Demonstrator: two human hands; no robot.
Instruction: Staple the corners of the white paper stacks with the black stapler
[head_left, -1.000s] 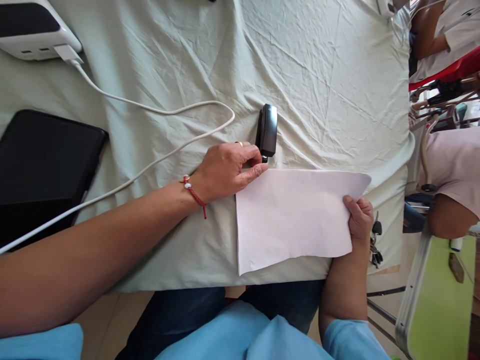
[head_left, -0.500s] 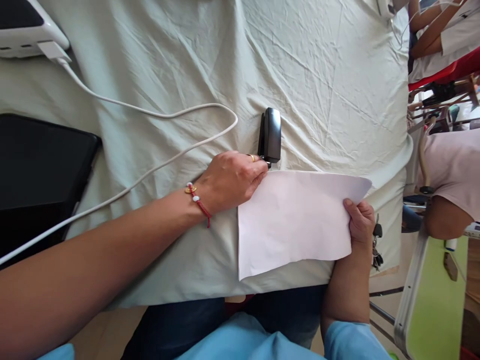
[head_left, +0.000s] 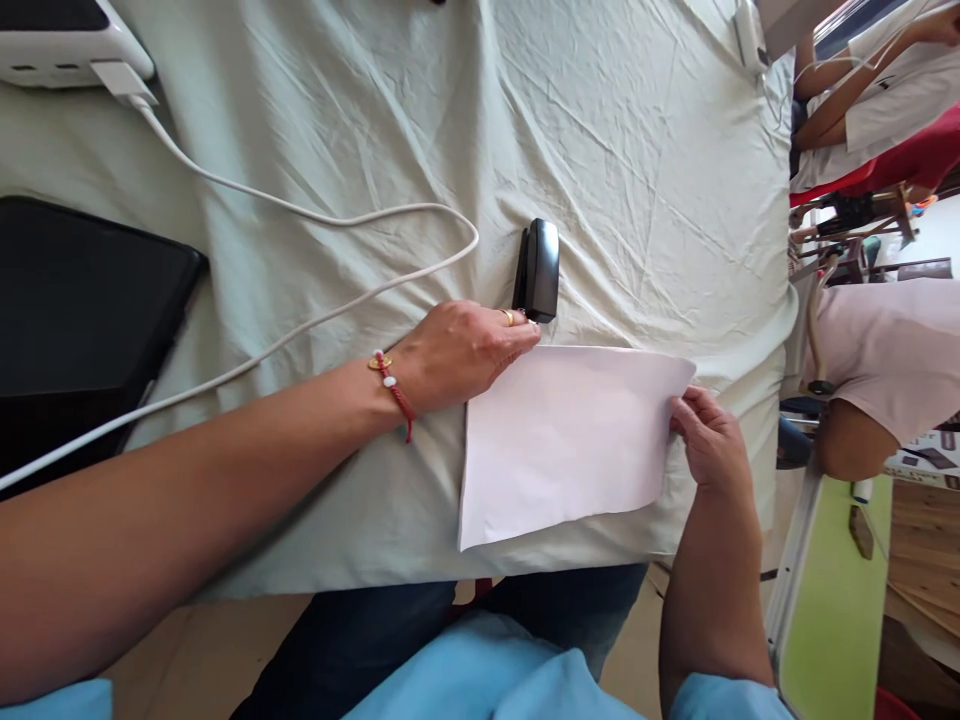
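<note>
A white sheet of paper (head_left: 566,440) lies near the table's front edge, possibly more than one layer thick. My left hand (head_left: 469,350) lies over its far left corner, fingers together and pressed down on it; the fingertips are partly hidden. Just beyond those fingertips is a black stapler (head_left: 543,270), its long side pointing away from me. I cannot tell whether the fingers touch it. At the paper's right edge, my right hand (head_left: 709,435) pinches the sheet between thumb and fingers.
A white cable (head_left: 360,300) loops across the pale green cloth (head_left: 645,150) from a white device (head_left: 75,50) at the far left. A black tablet-like slab (head_left: 82,320) lies at the left. Other people sit beyond the right edge, near a green bench (head_left: 832,590).
My right hand has shifted its hold on the paper's right edge, and the far right corner looks less spread out. My left hand stays at the far left corner. The view has shifted slightly.
</note>
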